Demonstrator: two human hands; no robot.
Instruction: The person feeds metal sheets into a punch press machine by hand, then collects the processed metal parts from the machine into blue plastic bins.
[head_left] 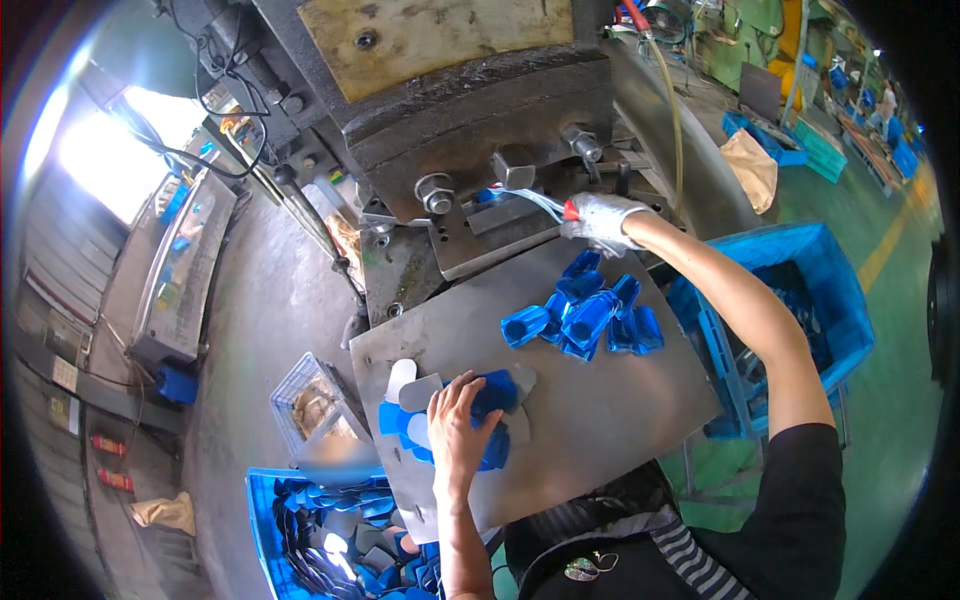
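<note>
My right hand (602,222), in a pale glove, is closed round long metal tongs (540,202) with a bit of red at the grip. Their far end reaches into the press die (505,222), where a small blue piece shows. On the left of the metal table (610,425), my bare left hand (460,425) curls its fingers and thumb at a blue flat blank (495,393) in a loose pile of blue and grey blanks (420,392). Several bent blue metal parts (585,315) lie heaped towards the table's far right, below the gloved hand.
The heavy press ram (480,130) with large bolts hangs above the die. A blue crate of blanks (262,520) stands at lower left, with a pale basket (300,400) beyond it. Right of the table is a larger blue bin (845,290). A yellowish hose (672,110) hangs behind my right hand.
</note>
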